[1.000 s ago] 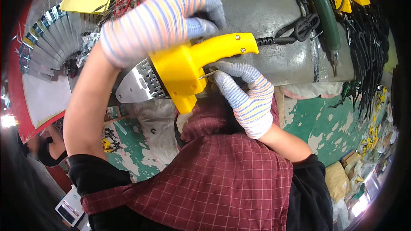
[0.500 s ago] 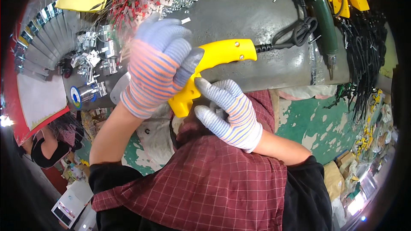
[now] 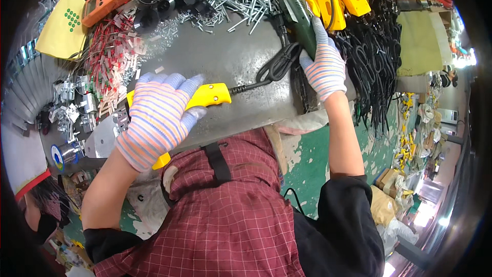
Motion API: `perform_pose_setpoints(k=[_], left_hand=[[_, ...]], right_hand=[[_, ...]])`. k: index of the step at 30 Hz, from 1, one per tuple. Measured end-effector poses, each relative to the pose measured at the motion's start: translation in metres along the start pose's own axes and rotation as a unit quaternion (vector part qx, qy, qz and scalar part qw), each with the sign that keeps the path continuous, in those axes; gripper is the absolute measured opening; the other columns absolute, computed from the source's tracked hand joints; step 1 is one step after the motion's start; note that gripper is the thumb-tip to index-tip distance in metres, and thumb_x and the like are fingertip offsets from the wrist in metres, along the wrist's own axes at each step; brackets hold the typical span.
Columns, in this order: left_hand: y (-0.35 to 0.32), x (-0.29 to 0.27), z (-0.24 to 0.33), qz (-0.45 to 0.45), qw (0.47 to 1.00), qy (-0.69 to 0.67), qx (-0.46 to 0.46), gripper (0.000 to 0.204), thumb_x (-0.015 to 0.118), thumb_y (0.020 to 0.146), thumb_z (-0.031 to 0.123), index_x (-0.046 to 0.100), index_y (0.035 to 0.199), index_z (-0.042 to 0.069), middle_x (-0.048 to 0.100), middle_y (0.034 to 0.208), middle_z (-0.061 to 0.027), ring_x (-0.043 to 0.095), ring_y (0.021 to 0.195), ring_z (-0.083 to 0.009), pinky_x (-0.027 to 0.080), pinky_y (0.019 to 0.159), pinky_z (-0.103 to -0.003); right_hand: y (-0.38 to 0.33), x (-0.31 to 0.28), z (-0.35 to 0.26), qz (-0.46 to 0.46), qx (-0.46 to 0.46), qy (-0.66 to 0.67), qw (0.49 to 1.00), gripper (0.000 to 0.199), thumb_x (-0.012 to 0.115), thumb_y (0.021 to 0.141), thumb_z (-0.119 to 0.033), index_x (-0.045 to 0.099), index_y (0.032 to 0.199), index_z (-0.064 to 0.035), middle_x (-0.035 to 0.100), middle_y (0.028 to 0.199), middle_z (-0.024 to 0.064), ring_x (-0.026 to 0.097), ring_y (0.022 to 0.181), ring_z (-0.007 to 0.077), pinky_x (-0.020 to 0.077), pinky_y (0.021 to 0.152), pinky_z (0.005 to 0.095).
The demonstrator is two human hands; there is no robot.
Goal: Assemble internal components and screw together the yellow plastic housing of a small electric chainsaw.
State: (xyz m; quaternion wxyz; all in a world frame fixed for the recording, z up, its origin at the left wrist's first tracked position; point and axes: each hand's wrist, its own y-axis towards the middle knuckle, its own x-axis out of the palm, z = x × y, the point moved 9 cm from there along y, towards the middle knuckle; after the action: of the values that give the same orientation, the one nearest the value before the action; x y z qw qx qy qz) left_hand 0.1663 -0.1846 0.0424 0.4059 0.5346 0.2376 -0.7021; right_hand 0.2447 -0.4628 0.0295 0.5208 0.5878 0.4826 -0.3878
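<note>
handle (image 3: pixel 211 95), curved yellow, perhaps plastic, knit gloves (image 3: pixel 156 115)

Workshop — green power tool (image 3: pixel 301 20), heaped screws (image 3: pixel 252 1), black cords (image 3: pixel 370 46).

A grey metal counter (image 3: pixel 205 51) spans ten to one o'clock, its worn top catching a soft sheen. White cloth (image 3: pixel 307 123) hangs at its near edge, close to the centre toward three. The floor (image 3: pixel 318 156) is green, its paint patched with pale bare spots; more of it shows at eight. At four o'clock, a tan bag (image 3: pixel 382 204) sits beside a carton (image 3: pixel 390 182). A glaring light (image 3: pixel 465 57) burns between two and three, another bright spot (image 3: pixel 423 215) at four. The rim falls to black.
</note>
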Motion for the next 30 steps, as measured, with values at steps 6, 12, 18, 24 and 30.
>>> perform_pose_setpoints(k=[6,12,18,24,30], left_hand=[[0.015,0.01,0.0,-0.083,0.995,0.01,-0.057,0.048,0.07,0.079,0.035,0.062,0.12,0.01,0.062,0.09,-0.0105,0.06,0.088,-0.0312,0.042,0.084,-0.044],[0.03,0.023,0.024,-0.019,0.994,0.087,-0.058,0.051,0.07,0.078,0.035,0.061,0.12,0.007,0.061,0.095,-0.0086,0.059,0.087,-0.0262,0.041,0.08,-0.042],[0.027,0.033,0.026,-0.001,0.992,0.09,-0.086,0.053,0.07,0.078,0.038,0.061,0.12,0.007,0.06,0.095,-0.008,0.058,0.088,-0.0255,0.04,0.081,-0.043],[0.029,0.038,0.025,-0.005,0.991,0.1,-0.093,0.054,0.068,0.077,0.04,0.063,0.12,0.008,0.06,0.098,-0.0078,0.058,0.09,-0.0251,0.039,0.081,-0.044],[0.018,0.027,0.021,0.032,0.989,0.095,-0.11,0.054,0.067,0.076,0.04,0.063,0.12,0.008,0.06,0.1,-0.0091,0.057,0.093,-0.027,0.039,0.085,-0.046]], right_hand=[[0.004,-0.023,0.007,-0.035,0.025,0.442,0.896,0.068,0.068,0.077,-0.006,0.043,0.14,0.0008,0.062,0.116,0.0086,0.059,0.106,0.0195,0.0455,0.094,0.0305],[-0.009,-0.115,-0.059,0.045,-0.033,0.733,0.678,0.032,0.066,0.082,-0.009,0.051,0.11,-0.0007,0.056,0.085,0.0094,0.056,0.071,0.0204,0.0463,0.063,0.0341],[-0.031,-0.085,-0.086,0.066,-0.037,0.671,0.738,0.031,0.063,0.086,-0.027,0.049,0.1,-0.0034,0.05,0.074,0.007,0.05,0.065,0.0218,0.0415,0.063,0.0381],[-0.012,-0.048,-0.122,-0.017,-0.201,0.74,0.641,0.035,0.065,0.085,-0.033,0.051,0.094,-0.0024,0.053,0.075,0.0099,0.055,0.066,0.0257,0.0466,0.066,0.0396],[-0.012,-0.053,-0.148,-0.025,-0.206,0.773,0.6,0.034,0.069,0.084,-0.03,0.056,0.104,-0.0047,0.056,0.071,0.0083,0.057,0.063,0.0245,0.0491,0.063,0.0394]])
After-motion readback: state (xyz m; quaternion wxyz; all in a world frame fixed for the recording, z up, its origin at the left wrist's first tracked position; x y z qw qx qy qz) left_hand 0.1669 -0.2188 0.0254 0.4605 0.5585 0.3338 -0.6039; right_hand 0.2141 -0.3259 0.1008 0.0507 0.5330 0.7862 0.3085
